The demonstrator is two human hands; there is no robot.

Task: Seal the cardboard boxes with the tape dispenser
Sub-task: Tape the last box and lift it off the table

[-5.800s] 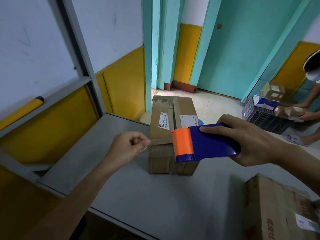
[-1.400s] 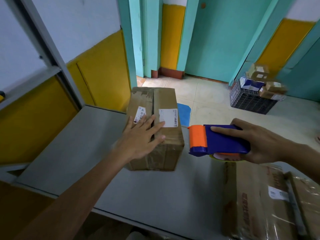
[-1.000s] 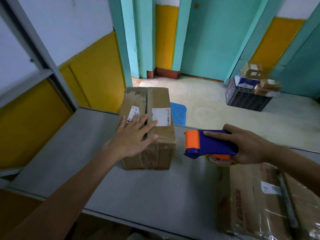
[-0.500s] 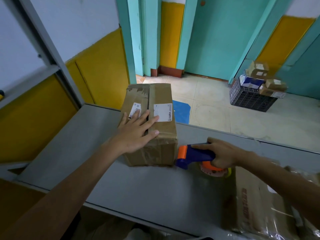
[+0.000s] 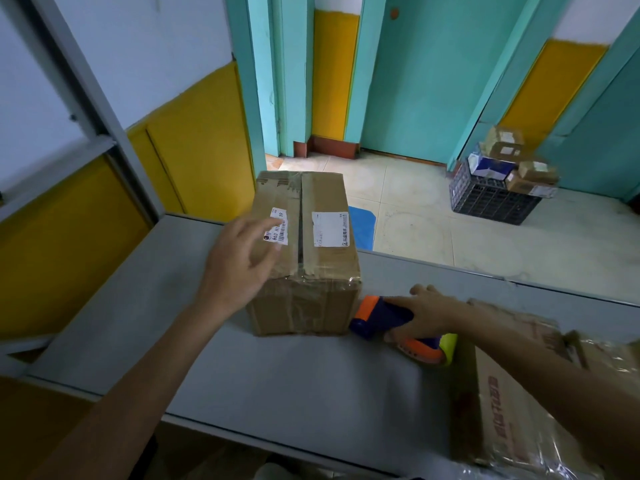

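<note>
A taped cardboard box (image 5: 322,268) with two white labels stands on the grey table (image 5: 277,372). My left hand (image 5: 239,265) is at the box's upper left edge with its fingers spread and relaxed, and it grips nothing. The blue and orange tape dispenser (image 5: 372,315) lies on the table against the box's lower right corner. My right hand (image 5: 429,317) lies over its handle and holds it, with the forefinger along the top. The tape roll (image 5: 420,351) shows below that hand.
A second cardboard box (image 5: 512,407), partly wrapped in clear film, lies at the table's right, under my right forearm. Beyond the table, on the tiled floor, a black crate (image 5: 491,199) holds small parcels. A yellow wall and a grey frame bound the left side.
My left hand has come off the top of the box and slid to its left edge. My right hand still rests the dispenser on the table beside the box.
</note>
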